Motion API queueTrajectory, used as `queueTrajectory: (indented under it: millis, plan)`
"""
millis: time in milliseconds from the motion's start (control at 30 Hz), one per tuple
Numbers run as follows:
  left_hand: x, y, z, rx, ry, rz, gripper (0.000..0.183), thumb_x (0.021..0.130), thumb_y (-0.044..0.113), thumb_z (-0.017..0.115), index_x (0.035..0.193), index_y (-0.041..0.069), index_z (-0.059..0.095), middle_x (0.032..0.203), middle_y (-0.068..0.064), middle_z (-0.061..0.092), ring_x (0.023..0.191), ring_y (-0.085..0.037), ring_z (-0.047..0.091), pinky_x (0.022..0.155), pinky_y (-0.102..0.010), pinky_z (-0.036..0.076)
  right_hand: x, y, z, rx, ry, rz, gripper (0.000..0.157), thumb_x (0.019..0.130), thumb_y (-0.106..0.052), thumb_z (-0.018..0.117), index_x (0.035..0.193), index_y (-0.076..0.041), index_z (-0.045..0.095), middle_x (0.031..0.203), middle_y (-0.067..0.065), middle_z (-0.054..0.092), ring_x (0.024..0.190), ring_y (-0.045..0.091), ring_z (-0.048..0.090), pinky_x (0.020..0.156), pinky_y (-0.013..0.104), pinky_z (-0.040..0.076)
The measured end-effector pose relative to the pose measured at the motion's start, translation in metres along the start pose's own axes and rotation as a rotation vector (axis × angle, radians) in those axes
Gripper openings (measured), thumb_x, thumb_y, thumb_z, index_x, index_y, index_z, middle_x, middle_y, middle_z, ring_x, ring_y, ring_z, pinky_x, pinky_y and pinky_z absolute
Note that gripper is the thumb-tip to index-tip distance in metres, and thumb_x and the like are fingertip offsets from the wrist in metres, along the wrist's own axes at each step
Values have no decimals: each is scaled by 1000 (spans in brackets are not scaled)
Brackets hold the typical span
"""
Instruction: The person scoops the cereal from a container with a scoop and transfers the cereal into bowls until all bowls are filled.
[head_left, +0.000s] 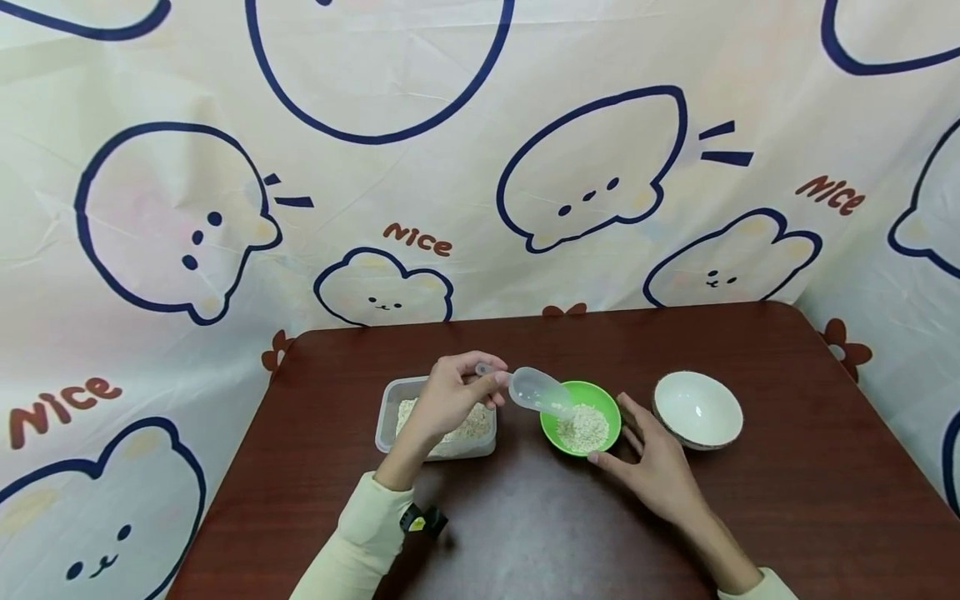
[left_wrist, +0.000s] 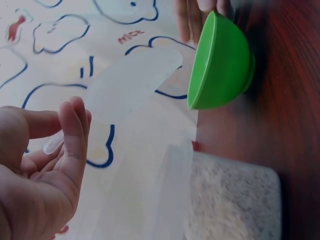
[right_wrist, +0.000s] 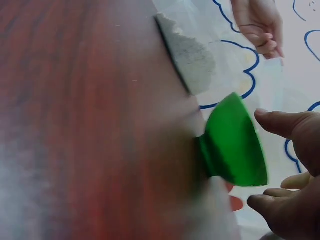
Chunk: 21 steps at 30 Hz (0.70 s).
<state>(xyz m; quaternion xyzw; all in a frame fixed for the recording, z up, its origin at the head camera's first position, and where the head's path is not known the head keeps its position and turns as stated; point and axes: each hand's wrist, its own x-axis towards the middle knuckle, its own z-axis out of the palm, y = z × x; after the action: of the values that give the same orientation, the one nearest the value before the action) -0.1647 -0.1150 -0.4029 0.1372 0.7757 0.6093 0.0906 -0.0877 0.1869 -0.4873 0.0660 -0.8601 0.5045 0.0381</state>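
Observation:
My left hand pinches the thin handle of a translucent plastic scoop between thumb and fingers. The scoop is tilted, its mouth low over the green bowl, where a heap of pale oat-like flakes lies. In the left wrist view the scoop looks nearly bare of flakes. Thumb and fingers of my right hand spread around the bowl's right side; in the right wrist view they are extended close to the rim of the green bowl, not curled round it.
A clear plastic container of flakes stands left of the green bowl, partly behind my left wrist. To the right sits a white bowl. Everything stands on a dark wooden table, backed by a printed cloth.

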Motion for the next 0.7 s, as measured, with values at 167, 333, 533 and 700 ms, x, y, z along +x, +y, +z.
queueTrajectory:
  millis: [167,333,533,700]
  plan:
    - [-9,-13,-14,-92,76,-27,19,103,4,68,119,-5,73,99,-27,77,73,-15,74,71,-29,65,1,-14,-4,-47,40,-50,97,86,-21,93,163,2,38,165,24,45,149,44,51,113,37,48]
    - [-21,-22,-32,-159,156,-54,22,104,7,69,122,-7,71,97,-16,78,73,-10,72,70,-25,64,3,-24,2,-19,40,-89,95,86,-16,93,162,0,40,164,24,46,147,45,53,112,37,48]
    - [-35,-33,-59,-178,229,-76,25,106,9,68,123,-9,69,91,-1,79,73,-10,72,71,-25,64,9,-34,15,-10,21,-109,95,85,-16,94,162,-1,41,165,22,47,147,42,55,112,41,51]
    - [-49,-45,-81,-128,301,-128,27,106,12,70,123,-8,69,92,-4,79,73,-11,71,74,-29,66,14,-41,26,-13,13,-134,95,83,-15,95,162,-3,43,164,20,48,148,39,54,113,42,51]
